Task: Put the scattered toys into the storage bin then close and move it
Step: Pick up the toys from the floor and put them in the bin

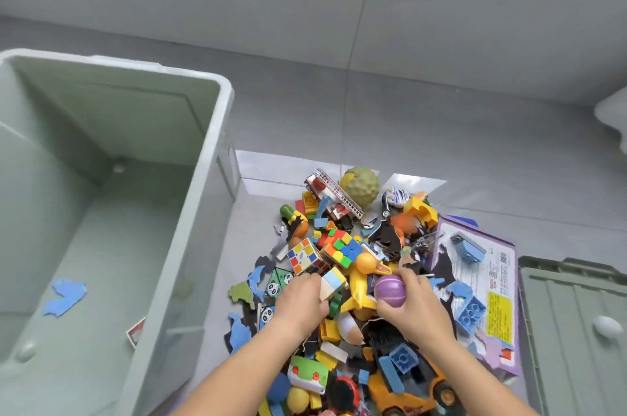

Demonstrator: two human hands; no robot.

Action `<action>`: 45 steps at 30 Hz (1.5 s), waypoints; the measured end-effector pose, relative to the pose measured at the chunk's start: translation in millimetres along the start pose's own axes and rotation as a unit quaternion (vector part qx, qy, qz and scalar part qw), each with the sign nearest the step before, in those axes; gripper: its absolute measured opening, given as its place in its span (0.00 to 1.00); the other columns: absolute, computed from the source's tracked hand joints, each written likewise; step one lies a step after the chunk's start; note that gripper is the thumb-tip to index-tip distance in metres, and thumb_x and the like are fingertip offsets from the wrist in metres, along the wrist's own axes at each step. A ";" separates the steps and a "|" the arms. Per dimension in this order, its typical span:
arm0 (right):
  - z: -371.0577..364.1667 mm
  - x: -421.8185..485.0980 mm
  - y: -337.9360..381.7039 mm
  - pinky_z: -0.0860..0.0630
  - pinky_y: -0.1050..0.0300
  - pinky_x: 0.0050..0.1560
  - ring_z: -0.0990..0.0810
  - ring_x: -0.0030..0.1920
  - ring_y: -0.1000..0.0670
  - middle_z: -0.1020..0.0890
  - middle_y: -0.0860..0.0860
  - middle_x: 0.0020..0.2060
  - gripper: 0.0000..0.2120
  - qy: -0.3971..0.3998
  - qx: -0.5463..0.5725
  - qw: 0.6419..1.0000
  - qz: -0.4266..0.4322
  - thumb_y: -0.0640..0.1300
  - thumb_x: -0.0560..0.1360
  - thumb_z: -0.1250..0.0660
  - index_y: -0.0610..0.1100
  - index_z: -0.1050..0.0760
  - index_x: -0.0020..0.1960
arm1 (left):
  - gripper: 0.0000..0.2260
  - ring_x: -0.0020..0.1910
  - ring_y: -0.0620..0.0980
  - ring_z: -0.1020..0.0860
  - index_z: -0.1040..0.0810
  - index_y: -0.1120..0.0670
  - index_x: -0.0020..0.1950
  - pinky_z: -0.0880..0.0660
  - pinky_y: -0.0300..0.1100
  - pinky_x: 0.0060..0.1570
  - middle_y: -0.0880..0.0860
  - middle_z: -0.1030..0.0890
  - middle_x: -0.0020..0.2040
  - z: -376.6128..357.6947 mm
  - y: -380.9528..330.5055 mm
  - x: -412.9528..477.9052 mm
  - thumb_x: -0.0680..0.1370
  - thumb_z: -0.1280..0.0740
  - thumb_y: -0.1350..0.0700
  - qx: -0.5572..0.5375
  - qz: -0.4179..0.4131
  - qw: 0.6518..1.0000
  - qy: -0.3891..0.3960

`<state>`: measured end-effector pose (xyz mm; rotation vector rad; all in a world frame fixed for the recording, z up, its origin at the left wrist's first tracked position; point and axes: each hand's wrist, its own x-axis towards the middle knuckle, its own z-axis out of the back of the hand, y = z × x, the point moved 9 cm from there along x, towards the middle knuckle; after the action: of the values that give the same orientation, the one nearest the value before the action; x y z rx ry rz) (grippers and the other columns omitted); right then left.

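Gathering step imo. Our right hand [412, 307] fingers wrap round purple ball [390, 291]; left hand [300, 300] fingers curl on pastel cube [330, 284], just left of ball. Toy pile [342, 246] lies under and around fingertips. Storage bin [203, 185] sits well left of fingers, open, nearly bare. Next we prob lift both, swing left, drop in.

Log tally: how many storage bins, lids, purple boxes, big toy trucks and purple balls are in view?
storage bin: 1
lid: 1
purple box: 1
toy trucks: 2
purple ball: 1
Total: 6
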<state>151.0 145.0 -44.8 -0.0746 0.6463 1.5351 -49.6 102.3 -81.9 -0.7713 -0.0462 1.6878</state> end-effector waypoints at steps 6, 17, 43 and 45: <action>48.5 -51.6 164.8 0.20 0.55 0.44 0.18 0.44 0.54 0.19 0.54 0.48 0.21 -0.010 0.379 0.915 0.134 0.64 0.65 0.32 0.57 0.30 0.53 | 0.05 0.40 0.45 0.24 0.26 0.47 0.45 0.29 0.40 0.39 0.47 0.22 0.42 170.1 15.2 -102.8 0.74 0.35 0.47 -0.272 0.057 0.936 -0.217; -14.4 -127.1 326.5 0.22 0.53 0.53 0.22 0.45 0.56 0.31 0.54 0.61 0.27 0.117 0.110 0.942 0.295 0.53 0.74 0.34 0.53 0.37 0.71 | 0.19 0.47 0.39 0.21 0.28 0.50 0.66 0.29 0.36 0.48 0.46 0.25 0.60 201.0 179.3 -250.6 0.76 0.33 0.50 -0.255 0.198 0.925 -0.202; -33.0 77.4 90.2 0.32 0.53 0.56 0.25 0.56 0.49 0.23 0.54 0.51 0.23 -0.047 -0.149 0.980 0.127 0.58 0.68 0.33 0.51 0.32 0.58 | 0.34 0.62 0.53 0.27 0.37 0.50 0.71 0.27 0.49 0.58 0.52 0.28 0.61 5.6 55.6 60.0 0.68 0.26 0.49 -0.075 0.099 0.992 -0.010; -19.2 72.9 85.0 0.30 0.53 0.55 0.23 0.53 0.50 0.23 0.56 0.47 0.21 -0.067 -0.086 0.987 0.116 0.58 0.67 0.33 0.52 0.31 0.57 | 0.29 0.57 0.50 0.26 0.33 0.50 0.65 0.25 0.47 0.55 0.50 0.28 0.58 19.2 49.2 54.9 0.67 0.27 0.49 -0.129 0.091 0.987 -0.034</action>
<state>58.1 207.9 -62.7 -0.0260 0.4254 1.8029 -105.0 144.2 -113.2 -0.9336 -0.2537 1.9049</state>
